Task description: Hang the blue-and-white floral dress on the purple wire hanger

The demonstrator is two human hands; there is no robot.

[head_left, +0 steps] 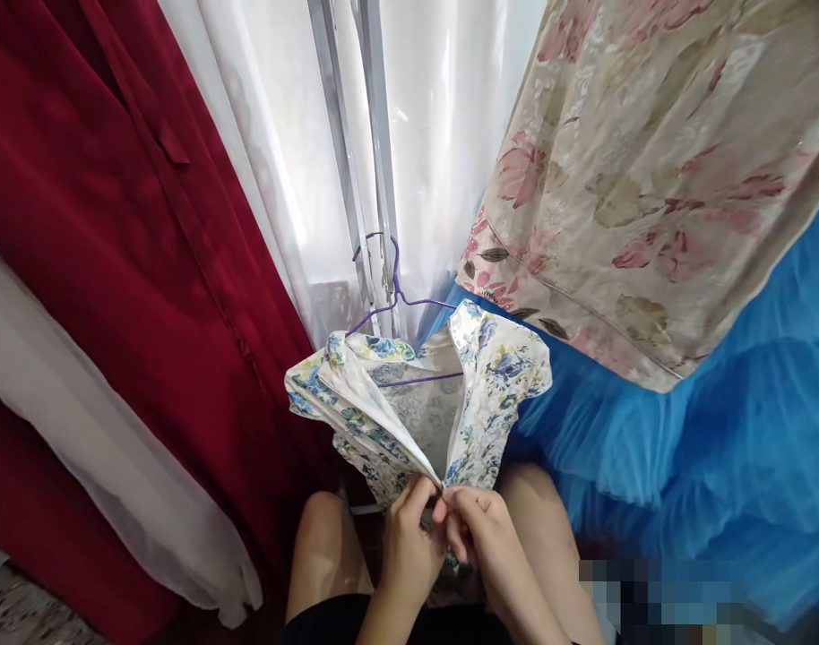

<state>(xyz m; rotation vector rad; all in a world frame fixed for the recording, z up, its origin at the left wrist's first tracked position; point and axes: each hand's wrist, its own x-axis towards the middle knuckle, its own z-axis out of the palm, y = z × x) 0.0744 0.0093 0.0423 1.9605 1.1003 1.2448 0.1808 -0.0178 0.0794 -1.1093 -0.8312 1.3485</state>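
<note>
A white dress with blue and yellow flowers hangs from a purple wire hanger in front of me. Its front lies open in a deep V, and the hanger's lower bar shows inside. My left hand pinches the left edge of the opening near the bottom of the V. Right beside it, my right hand has its fingers closed on the other edge at the same spot. The fingertips of both hands meet there and hide whatever fastening lies between them. The lower part of the dress drops behind my hands between my knees.
Grey metal posts stand before a white curtain behind the hanger. Dark red cloth and a sheer white strip hang at the left. A beige floral cloth hangs over blue tulle at the right.
</note>
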